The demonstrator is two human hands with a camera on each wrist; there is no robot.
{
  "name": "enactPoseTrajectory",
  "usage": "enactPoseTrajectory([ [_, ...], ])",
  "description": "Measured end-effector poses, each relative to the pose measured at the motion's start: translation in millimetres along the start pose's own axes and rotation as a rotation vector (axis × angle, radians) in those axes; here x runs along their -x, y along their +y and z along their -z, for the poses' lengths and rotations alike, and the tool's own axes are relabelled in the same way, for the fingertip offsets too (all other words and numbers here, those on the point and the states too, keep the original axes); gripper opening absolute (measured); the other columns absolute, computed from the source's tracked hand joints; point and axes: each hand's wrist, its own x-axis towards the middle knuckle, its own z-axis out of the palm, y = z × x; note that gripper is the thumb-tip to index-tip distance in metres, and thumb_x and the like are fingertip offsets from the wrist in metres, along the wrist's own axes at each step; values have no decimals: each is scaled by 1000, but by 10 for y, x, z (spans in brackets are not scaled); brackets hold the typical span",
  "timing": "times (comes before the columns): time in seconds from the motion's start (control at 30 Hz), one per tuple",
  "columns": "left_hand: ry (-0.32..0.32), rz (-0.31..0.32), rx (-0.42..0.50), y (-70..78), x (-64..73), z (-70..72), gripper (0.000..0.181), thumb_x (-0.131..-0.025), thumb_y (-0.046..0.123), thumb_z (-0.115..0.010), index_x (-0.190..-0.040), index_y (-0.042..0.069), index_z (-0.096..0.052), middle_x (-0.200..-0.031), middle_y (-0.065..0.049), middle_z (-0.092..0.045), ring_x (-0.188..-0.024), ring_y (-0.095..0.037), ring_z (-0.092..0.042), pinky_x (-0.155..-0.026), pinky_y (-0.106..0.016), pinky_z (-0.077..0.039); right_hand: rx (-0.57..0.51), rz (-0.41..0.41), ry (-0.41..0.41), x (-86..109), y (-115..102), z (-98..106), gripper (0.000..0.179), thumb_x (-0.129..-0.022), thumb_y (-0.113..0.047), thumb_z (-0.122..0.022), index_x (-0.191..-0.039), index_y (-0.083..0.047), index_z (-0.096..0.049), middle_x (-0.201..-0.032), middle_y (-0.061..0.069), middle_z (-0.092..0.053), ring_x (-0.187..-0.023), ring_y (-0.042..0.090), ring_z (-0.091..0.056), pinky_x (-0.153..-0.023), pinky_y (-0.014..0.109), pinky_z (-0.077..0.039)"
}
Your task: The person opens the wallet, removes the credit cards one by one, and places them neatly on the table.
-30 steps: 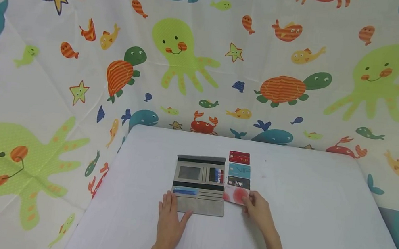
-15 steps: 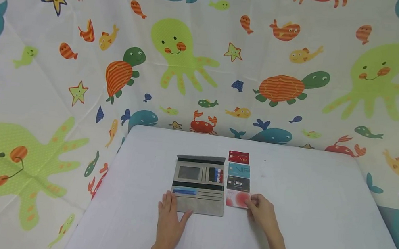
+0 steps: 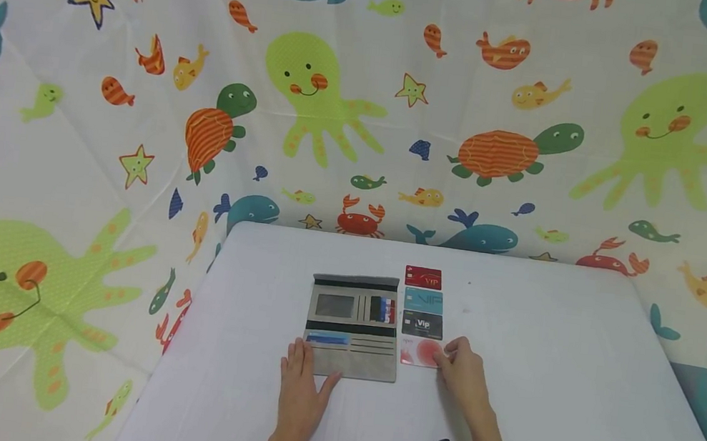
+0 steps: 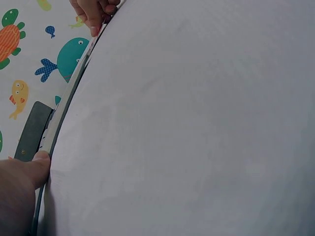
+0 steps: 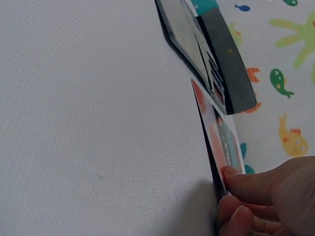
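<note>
On the white table (image 3: 582, 388) there's one wallet (image 3: 370, 367) lying open, and just right of it a column: one red card (image 3: 423, 278), one teal card (image 3: 423, 301), one black card (image 3: 422, 325), one pink card (image 3: 415, 353), so four total. Two hands: left hand (image 3: 301, 395) is spread, fingers straight, resting on the wallet's near left corner; right hand (image 3: 465, 377) is pinching the pink card's right edge.
</note>
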Motion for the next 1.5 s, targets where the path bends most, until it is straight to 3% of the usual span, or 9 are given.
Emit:
enactPoseTrajectory([
  [0.2, -4, -2, 9, -16, -2, -16, 91, -90, 47, -70, -151, -9, -33, -164, -26, -24, -154, -41, -20, -123, -60, -19, 55, 25, 19, -9, -31, -2, 26, -93, -16, -71, -101, 1, -53, -76, 10, -62, -66, 17, -54, -59, 26, -46],
  [0.53, 16, -15, 10, -34, -2, -30, 91, -90, 47, -70, -151, -10, -34, -163, -26, -25, -154, -41, -21, -123, -61, -19, 74, 30, -3, -24, -16, -22, 24, -93, -14, -71, -100, 3, -56, -79, 11, -62, -69, 18, -54, -60, 27, -47],
  [0.9, 14, -19, 15, -32, 4, -14, 90, -90, 48, -69, -149, -11, -35, -163, -27, -25, -153, -42, -21, -123, -61, -20, 46, 6, -5, -3, -46, -10, 36, -96, -34, -67, -101, 1, -59, -77, 8, -62, -69, 18, -54, -60, 25, -47],
  [1.23, 14, -16, 9, -22, 3, -6, 90, -90, 48, -69, -150, -10, -35, -163, -26, -25, -153, -41, -22, -123, -60, -20, -7, 99, 39, -18, -212, -85, 25, -95, -22, -69, -102, 1, -60, -79, 8, -63, -70, 16, -56, -63, 24, -50],
  [1.5, 15, -15, 10, -21, 3, -5, 90, -90, 47, -70, -150, -10, -35, -163, -26, -26, -153, -41, -23, -123, -60, -21, -43, 159, 18, -18, -379, -191, 22, -92, -19, -73, -100, -2, -60, -77, 6, -60, -69, 14, -53, -58, 19, -47],
])
